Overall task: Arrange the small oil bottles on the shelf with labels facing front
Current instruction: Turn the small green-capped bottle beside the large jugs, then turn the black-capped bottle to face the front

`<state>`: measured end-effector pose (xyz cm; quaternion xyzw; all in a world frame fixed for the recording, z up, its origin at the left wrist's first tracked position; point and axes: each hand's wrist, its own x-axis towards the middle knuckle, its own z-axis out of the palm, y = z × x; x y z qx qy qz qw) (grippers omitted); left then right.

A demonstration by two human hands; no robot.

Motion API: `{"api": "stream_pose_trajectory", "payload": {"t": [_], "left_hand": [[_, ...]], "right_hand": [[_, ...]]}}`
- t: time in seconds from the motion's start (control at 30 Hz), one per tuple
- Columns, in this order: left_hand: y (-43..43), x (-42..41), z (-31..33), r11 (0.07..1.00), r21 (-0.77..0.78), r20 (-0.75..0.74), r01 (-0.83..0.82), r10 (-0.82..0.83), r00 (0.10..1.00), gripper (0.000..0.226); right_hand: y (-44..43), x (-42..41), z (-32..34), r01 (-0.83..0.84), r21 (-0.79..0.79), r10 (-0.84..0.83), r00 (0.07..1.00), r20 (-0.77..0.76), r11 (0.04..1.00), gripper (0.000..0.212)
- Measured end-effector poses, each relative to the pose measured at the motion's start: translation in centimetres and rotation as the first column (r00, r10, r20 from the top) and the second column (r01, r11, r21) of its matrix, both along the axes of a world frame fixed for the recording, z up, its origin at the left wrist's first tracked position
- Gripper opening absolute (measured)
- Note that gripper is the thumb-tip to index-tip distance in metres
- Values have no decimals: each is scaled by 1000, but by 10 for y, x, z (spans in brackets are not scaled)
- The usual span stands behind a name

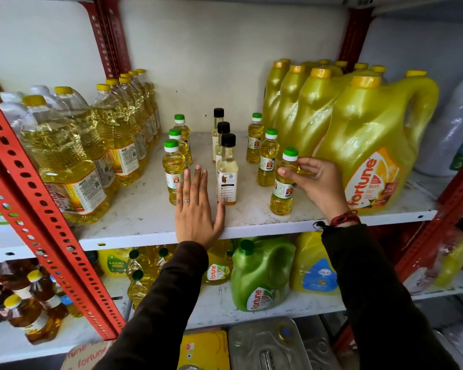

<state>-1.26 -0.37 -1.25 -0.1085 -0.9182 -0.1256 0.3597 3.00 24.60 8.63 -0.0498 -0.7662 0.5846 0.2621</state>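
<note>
Nine small oil bottles stand on the white shelf [251, 225], in three rows running front to back; the landmark for all positions below is the front black-capped bottle [227, 172], which stands at the head of the middle row. Left of it runs a row of three green-capped bottles; the front green-capped bottle [173, 170] shows its label partly forward. Right of the landmark runs a second row of three green-capped bottles; its foremost member, the held bottle [283, 182], stands nearest the shelf edge, with its label visible and angled somewhat toward the landmark. The large Fortune jug [369, 145] stands just beyond it, on the side away from the landmark.

Right hand [314, 180]: curled around the shoulder of the held bottle, fingers and thumb closed on it below the cap; the bottle base appears to rest on the shelf. Left hand [197, 209]: flat and fully open, palm down, fingers straight, holding nothing; it lies between the landmark and the front green-capped bottle, thumb close to the landmark's base; whether it touches either bottle cannot be told.

Step in hand, as judged: adjustment of the held bottle. Next move calls for a small twist about the upright axis until the label faces squarely forward; keep the base seated; avoid knocking the bottle behind it.
</note>
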Motion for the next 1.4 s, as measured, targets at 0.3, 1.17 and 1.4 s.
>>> {"api": "stream_pose_trajectory", "payload": {"t": [0.3, 1.17, 1.4], "left_hand": [[0, 1, 1, 1000, 14, 15, -4, 4, 1000, 80], [1, -3, -1, 1000, 4, -42, -23, 23, 999, 82], [1, -2, -1, 1000, 24, -45, -4, 5, 999, 79]], "right_hand": [[3, 18, 0, -11, 23, 11, 1000, -13, 1000, 38], [-52, 45, 55, 29, 245, 54, 945, -323, 969, 67], [-101, -24, 37, -283, 306, 202, 941, 271, 909, 69]]}}
